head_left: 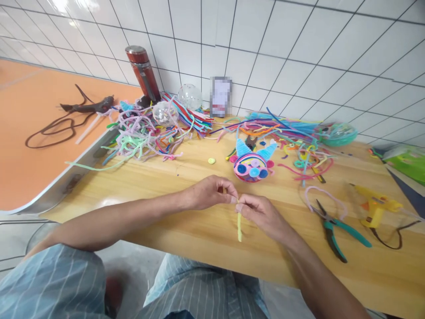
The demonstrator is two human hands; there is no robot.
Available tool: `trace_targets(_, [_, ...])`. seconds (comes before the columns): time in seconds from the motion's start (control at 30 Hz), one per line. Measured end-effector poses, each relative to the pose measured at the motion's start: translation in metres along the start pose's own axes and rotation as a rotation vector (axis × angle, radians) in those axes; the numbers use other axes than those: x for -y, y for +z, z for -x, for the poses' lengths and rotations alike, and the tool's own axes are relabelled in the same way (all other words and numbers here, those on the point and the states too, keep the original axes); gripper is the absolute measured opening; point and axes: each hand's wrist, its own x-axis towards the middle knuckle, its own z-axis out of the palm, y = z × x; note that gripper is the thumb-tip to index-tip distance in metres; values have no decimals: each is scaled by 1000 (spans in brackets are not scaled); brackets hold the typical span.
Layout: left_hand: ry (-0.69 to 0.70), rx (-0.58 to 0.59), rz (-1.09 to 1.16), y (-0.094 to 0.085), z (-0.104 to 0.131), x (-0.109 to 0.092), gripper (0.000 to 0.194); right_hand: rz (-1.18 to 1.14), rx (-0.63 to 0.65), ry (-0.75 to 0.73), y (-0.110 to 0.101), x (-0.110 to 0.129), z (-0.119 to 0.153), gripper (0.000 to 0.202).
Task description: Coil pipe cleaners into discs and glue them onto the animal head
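Observation:
Over the front half of the wooden table, my left hand (212, 192) and my right hand (260, 212) meet with their fingertips pinched together. Both pinch the upper end of a yellow pipe cleaner (239, 228), whose free length hangs down below my right fingers. The part between the fingertips is mostly hidden. Just beyond my hands sits a small craft figure (251, 166) with light blue pointed ears, a pink striped body and blue and pink buttons on its front. A pale yellow button (211, 161) lies left of it.
Teal-handled pliers (335, 230) and a yellow glue gun (376, 206) lie at right. Tangled pipe cleaners (139, 130) cover the back left, with a red-brown flask (143, 73) behind. More pipe cleaners (282, 124) lie along the wall. A black glue gun (93, 105) rests on the orange surface.

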Motion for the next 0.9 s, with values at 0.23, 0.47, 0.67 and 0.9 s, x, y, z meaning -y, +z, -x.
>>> trace_targets(0.23, [-174,-180,231,15,12,-4,33,-35,-51,-47,7,2,0,36])
trace_targets(0.47, [-238,-376,853,64,23,6,54,-114,-103,-59,23,-5,-1,35])
trace_targets(0.67, [-225,-164,483,28,30,11,44,1,23,-6,8,3,-1,35])
trace_targets(0.9, [-93,86,35,1,23,6,16,141,155,88,9,-3,-2,32])
